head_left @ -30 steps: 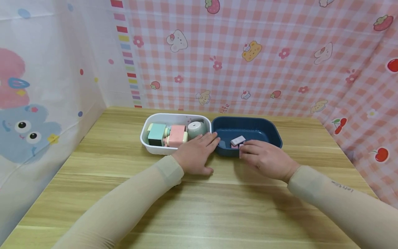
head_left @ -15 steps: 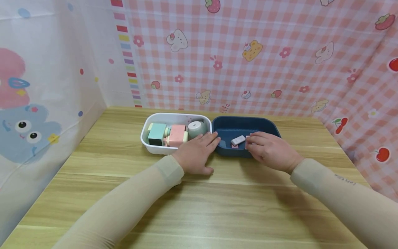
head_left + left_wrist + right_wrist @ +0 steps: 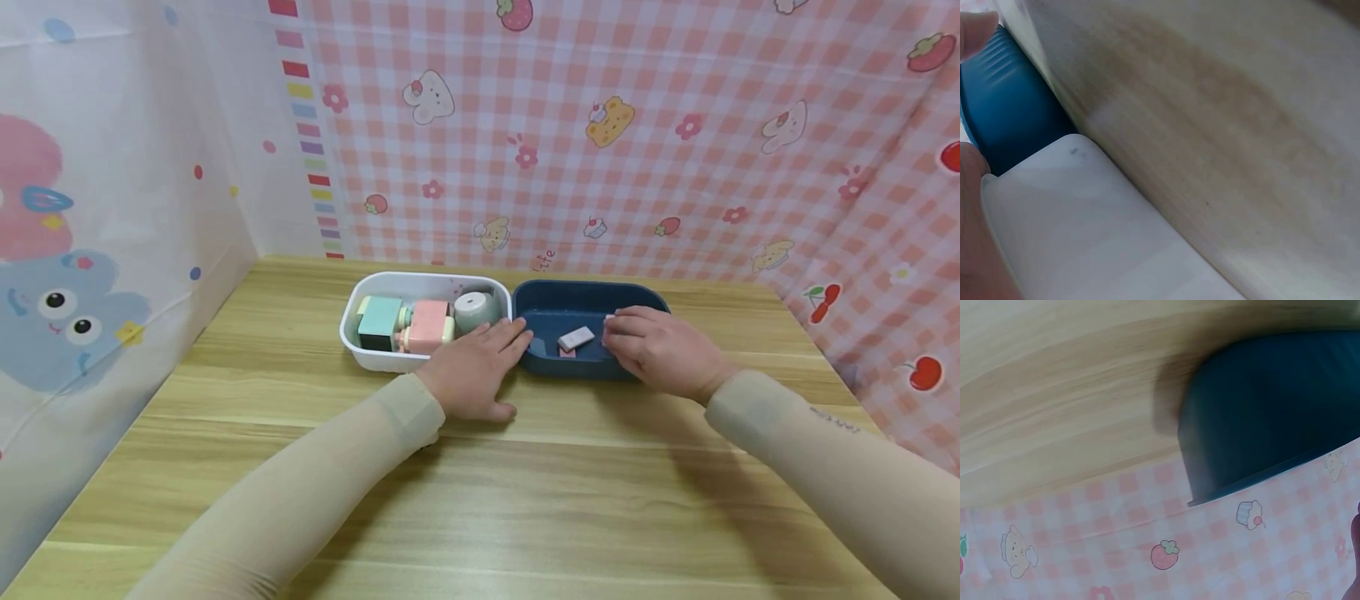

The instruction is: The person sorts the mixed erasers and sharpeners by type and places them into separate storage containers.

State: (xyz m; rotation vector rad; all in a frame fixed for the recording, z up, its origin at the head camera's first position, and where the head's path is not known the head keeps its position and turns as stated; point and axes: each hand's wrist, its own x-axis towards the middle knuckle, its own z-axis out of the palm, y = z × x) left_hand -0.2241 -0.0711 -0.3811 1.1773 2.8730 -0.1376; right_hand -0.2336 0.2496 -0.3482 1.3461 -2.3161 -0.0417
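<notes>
My left hand (image 3: 474, 368) lies flat with straight fingers over the near rims where the white bin (image 3: 382, 362) meets the dark blue bin (image 3: 592, 286). The right hand (image 3: 666, 350) reaches over the blue bin's near right side, pinching a small pale pink block (image 3: 607, 323) that its fingers mostly cover. Inside the blue bin, a whitish block (image 3: 576, 337) like an eraser leans on a pink block (image 3: 567, 353). The left wrist view shows the white bin's outer wall (image 3: 1085, 212); in the right wrist view, the blue bin's end (image 3: 1254, 419) appears, the held block out of sight.
The white bin holds a teal boxy item (image 3: 381, 318) with a black front, a pink boxy item (image 3: 429, 323) and a rounded grey-green item (image 3: 472, 310). Both bins stand side by side on a wooden table (image 3: 480, 500), before a pink checked cloth (image 3: 555, 167).
The right hand has moved right and slightly away from me with the small pink block, from the blue bin's near edge toward its right part. My left hand stays where it was.
</notes>
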